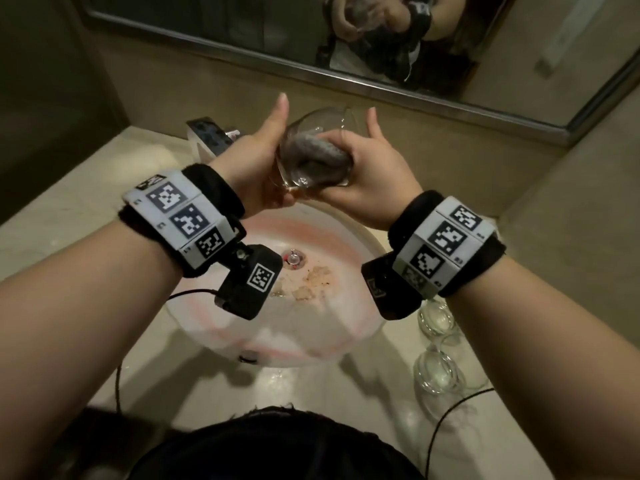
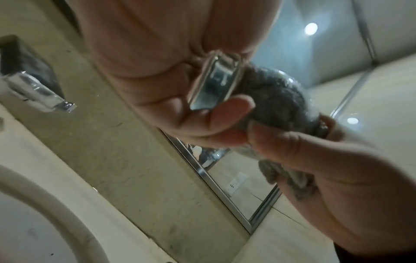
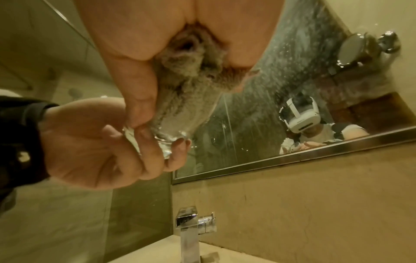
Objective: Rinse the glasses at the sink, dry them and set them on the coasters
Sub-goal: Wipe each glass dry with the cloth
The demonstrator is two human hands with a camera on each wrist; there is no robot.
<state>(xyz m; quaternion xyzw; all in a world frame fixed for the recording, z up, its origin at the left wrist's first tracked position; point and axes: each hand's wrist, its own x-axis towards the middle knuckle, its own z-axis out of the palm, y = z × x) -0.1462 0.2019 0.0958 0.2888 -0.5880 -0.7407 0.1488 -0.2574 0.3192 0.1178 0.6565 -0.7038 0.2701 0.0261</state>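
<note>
A clear stemless glass is held tilted above the sink. My left hand grips its thick base with curled fingers, the thumb pointing up. A grey cloth is stuffed inside the glass. My right hand clutches the rest of the cloth at the glass's mouth. In the right wrist view the left fingers wrap the glass bottom. The left wrist view shows the cloth bunched behind the glass wall.
Two more clear glasses stand on the counter right of the basin. A chrome faucet sits at the back left. A framed mirror hangs on the wall behind. Cables trail over the front of the counter.
</note>
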